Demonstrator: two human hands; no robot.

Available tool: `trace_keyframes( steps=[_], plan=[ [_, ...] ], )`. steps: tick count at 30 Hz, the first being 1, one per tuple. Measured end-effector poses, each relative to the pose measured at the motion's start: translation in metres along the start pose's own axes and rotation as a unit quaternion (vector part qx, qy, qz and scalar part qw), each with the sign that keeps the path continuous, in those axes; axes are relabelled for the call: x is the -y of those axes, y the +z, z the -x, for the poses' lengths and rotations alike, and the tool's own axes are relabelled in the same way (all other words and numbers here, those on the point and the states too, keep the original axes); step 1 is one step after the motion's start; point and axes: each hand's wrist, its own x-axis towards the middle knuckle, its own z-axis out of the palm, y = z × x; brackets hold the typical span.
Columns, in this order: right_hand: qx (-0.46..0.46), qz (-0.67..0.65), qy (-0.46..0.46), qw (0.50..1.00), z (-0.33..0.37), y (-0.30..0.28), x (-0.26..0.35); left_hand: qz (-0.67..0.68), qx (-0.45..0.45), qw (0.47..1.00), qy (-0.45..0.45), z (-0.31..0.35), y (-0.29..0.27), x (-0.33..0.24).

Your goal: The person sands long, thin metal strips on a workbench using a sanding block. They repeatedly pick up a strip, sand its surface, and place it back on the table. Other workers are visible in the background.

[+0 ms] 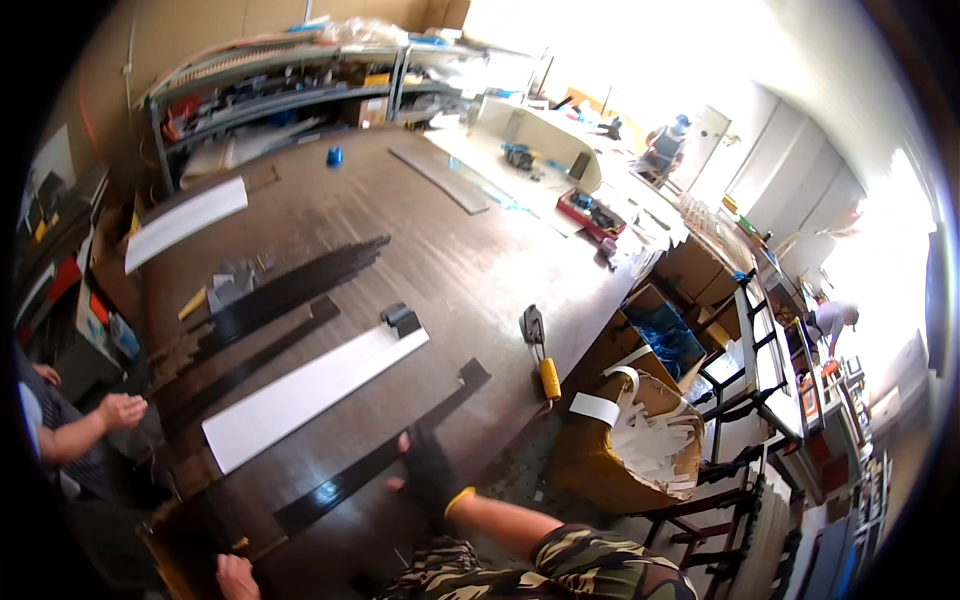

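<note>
My right hand [428, 468], in a black fingerless glove, lies palm down with fingers apart. It touches the edge of a long black strip [375, 462] on the brown table [470, 290]. My left hand [237, 578] shows only in part at the lower edge, its fingers curled; what they hold, if anything, is hidden. Beyond the strip lies a long white panel [310, 400], with a small black roll [402, 320] at its far end. A hand roller [541, 352] with a yellow handle rests to the right, apart from my hands.
At left a co-worker's hand [120, 411] is raised beside the table. Dark strips [290, 285], another white panel [190, 222], a blue cap-like object [334, 156] and a grey bar [438, 180] lie farther off. A cardboard box [580, 455] of white offcuts stands right. Shelves [280, 105] line the back.
</note>
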Motion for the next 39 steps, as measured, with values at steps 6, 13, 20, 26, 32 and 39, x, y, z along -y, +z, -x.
trace_keyframes(
  steps=[6,13,20,26,32,39],
  plan=[
    [0.024,-0.152,-0.058,0.986,0.034,0.096,0.194,-0.085,0.06,0.993,0.057,-0.012,-0.01,-0.006],
    [0.174,-0.293,-0.106,0.934,-0.006,0.081,0.286,-0.029,0.013,0.998,0.049,-0.009,-0.04,-0.004],
    [-0.114,-0.166,0.316,0.927,0.025,0.085,0.165,0.157,-0.061,0.983,0.069,-0.026,-0.01,-0.011],
    [-0.252,-0.587,0.62,0.456,0.005,0.033,0.058,0.098,0.092,0.987,0.091,-0.054,-0.003,-0.015],
    [-0.252,-0.645,0.598,0.403,-0.079,0.03,0.044,0.044,0.075,0.991,0.104,-0.079,-0.095,-0.008],
    [-0.161,-0.806,0.429,0.374,-0.247,0.097,0.034,0.049,-0.11,0.989,0.087,-0.19,-0.114,0.08]
  ],
)
